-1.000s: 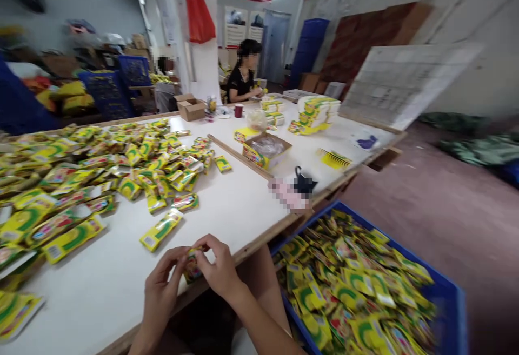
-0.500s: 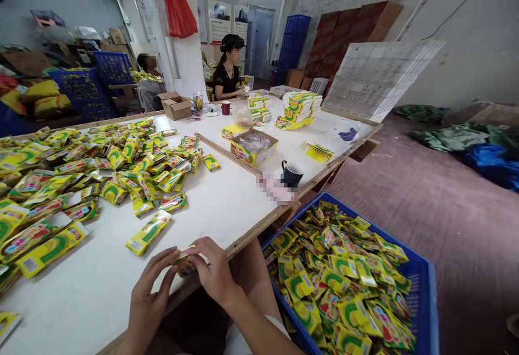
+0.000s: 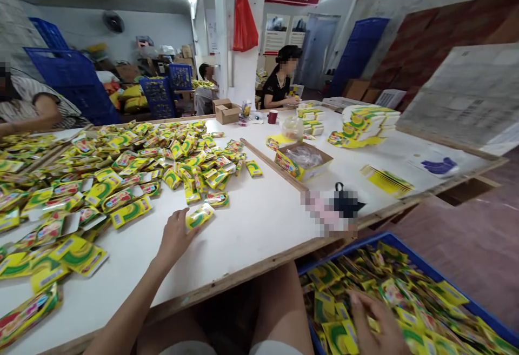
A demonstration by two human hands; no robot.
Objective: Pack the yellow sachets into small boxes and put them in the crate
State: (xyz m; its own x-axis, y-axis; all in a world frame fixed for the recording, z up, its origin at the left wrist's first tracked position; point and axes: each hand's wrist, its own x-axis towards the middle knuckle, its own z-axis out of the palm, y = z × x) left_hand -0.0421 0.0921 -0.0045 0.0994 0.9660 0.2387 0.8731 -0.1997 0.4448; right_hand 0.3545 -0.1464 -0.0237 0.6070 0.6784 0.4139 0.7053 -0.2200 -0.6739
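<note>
On the white table, my left hand (image 3: 178, 233) has its fingers and thumb around the near end of a small yellow-and-green carton (image 3: 201, 215). That carton lies at the front of a large heap of similar small cartons (image 3: 133, 163), some with white end flaps standing out. Low on the right, my right hand (image 3: 379, 325) is over the blue crate (image 3: 389, 239), which is full of the same cartons. Its fingers are apart and somewhat blurred, and I see nothing held in them.
A wooden strip (image 3: 275, 166) divides the tabletop. Beyond it are an open box with clear plastic (image 3: 304, 160), a dark mug (image 3: 346, 203), flat yellow card pieces (image 3: 387, 180) and stacked packs (image 3: 367, 122). Co-workers sit across the table (image 3: 279, 85) and at far left (image 3: 44, 106).
My hands have parted. The left moved forward to a carton by the heap; the right moved over the crate, without the carton both hands held. The view swung left.
</note>
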